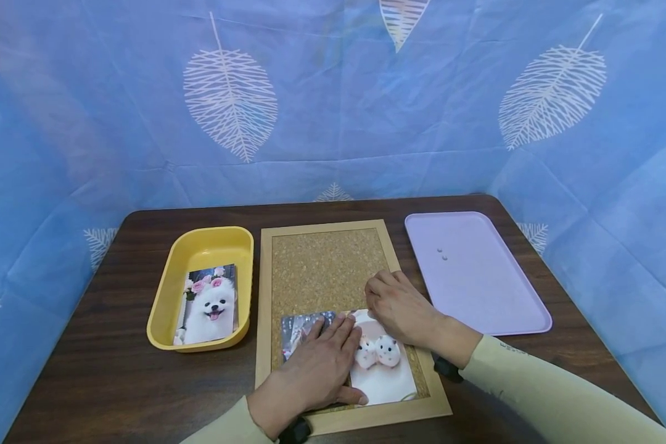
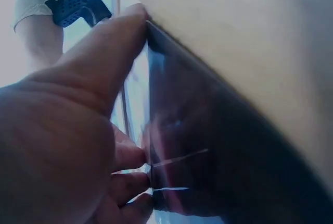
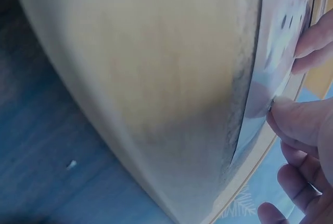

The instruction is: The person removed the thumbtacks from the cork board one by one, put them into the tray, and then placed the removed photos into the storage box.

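A cork board with a pale wooden frame lies at the middle of the table. On its near half, two photos lie side by side: one with two spotted hamsters and a darker one, mostly hidden by my left hand. That hand lies flat across both, fingers spread, thumb on the hamster photo's lower left. My right hand bends over the hamster photo's top edge, thumb and fingertips together. In the right wrist view, a tiny grey pin peeks out at the thumb tip, against the photo.
To the left, a yellow tub holds a photo of a white dog. A lilac tray at the right bears two tiny grey pins. A blue leaf-patterned cloth hangs behind the dark wooden table.
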{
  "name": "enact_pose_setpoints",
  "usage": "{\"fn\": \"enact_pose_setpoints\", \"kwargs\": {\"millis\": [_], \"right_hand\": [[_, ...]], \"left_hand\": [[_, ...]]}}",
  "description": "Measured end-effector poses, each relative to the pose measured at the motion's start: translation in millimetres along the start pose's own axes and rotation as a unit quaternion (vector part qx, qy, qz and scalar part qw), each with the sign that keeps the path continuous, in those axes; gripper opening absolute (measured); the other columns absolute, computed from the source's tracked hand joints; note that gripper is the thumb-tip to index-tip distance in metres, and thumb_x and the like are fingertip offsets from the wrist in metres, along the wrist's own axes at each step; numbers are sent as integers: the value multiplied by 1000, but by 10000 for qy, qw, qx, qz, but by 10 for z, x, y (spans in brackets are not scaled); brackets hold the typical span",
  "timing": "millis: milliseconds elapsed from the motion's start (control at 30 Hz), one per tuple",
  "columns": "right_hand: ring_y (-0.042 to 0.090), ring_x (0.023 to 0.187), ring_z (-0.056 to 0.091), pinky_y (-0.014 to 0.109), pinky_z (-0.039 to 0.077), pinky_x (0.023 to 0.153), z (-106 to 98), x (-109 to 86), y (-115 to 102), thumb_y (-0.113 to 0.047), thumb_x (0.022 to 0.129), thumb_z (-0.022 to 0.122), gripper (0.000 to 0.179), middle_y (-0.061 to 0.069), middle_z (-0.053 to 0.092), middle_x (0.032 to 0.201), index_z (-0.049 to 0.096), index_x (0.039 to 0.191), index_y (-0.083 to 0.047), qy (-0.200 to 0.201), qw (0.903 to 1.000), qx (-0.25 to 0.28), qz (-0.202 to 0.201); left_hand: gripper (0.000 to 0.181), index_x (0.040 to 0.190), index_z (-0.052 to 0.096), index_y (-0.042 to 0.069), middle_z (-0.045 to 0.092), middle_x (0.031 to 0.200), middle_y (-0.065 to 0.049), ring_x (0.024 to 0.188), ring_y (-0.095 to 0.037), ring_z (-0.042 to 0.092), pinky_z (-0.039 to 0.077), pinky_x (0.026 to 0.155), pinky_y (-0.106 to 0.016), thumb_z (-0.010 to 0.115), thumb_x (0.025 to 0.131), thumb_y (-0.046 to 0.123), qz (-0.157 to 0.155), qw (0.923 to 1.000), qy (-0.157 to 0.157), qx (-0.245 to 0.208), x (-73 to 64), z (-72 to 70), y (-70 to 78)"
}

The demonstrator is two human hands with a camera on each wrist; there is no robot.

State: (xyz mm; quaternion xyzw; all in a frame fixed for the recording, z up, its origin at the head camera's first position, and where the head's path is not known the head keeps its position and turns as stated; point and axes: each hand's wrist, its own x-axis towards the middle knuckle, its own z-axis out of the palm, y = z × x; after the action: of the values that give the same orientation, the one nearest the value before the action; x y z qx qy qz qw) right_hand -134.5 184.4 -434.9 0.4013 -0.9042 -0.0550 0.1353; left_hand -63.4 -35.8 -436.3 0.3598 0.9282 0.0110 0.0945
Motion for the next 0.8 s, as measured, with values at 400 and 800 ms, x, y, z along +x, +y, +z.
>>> {"fn": "enact_pose_setpoints", "kwargs": {"millis": [400,800], "right_hand": [[24,107,58,49,49,94,-21,-6,-4,-24,96,78,10,2,67,105,77,94,-14,29,9999,-76,-93],[24,108,59,49,48,96,0,-14,5,-24,98,75,13,3,68,105,78,95,-12,-65,10000,-14,14]], "left_hand": [[107,167,32,17,21,176,-13,163,-30,20,27,129,-55,61,87,82,110,9995,-170,-236,-20,40,-83],[101,168,31,17,22,176,-7,164,-26,16,27,130,-50,60,90,76,396,9980,-335,-371,-31,29,-120]]}}
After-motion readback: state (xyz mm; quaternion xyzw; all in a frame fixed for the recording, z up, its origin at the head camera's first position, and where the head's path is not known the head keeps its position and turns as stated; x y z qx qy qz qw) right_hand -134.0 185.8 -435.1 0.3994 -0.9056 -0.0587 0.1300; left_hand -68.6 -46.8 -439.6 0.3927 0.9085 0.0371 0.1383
